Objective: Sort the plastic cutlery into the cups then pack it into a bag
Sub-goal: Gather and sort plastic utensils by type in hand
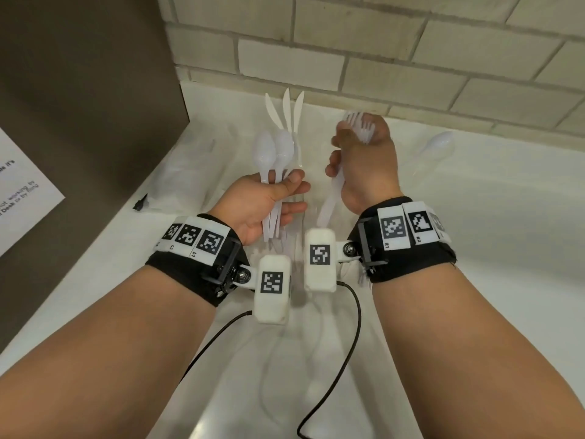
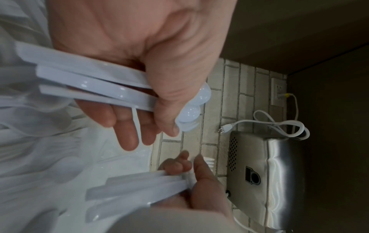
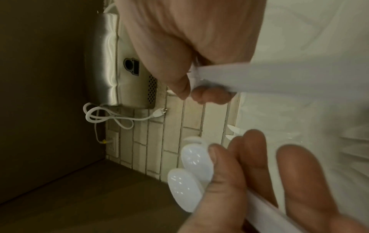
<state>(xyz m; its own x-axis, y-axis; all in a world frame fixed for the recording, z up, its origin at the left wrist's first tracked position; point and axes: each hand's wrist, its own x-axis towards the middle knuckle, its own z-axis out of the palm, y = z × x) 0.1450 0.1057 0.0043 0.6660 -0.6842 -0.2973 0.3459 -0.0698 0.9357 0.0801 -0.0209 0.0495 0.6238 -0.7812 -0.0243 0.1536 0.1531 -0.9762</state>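
Observation:
My left hand (image 1: 285, 198) grips a bundle of white plastic cutlery by the handles, held upright above the white counter (image 1: 474, 248). The spoons (image 1: 269, 150) sit in front, and the knives (image 1: 286, 109) fan out behind them. Just to the right, my right hand (image 1: 345, 153) is closed round several white forks (image 1: 361, 123), tines up. In the left wrist view the thumb of that hand (image 2: 159, 78) presses the handles (image 2: 89, 82) against the fingers. The right wrist view has the right hand (image 3: 189, 47) pinching blurred fork handles (image 3: 249, 78). No cup or bag shows clearly.
A loose clear spoon (image 1: 438, 145) lies at the far right by the tiled wall (image 1: 380, 58). Crinkled clear plastic (image 1: 190, 169) lies at the left near a brown panel (image 1: 88, 90). A steel appliance (image 2: 269, 173) and a white power cord (image 2: 279, 124) hang above on the wall.

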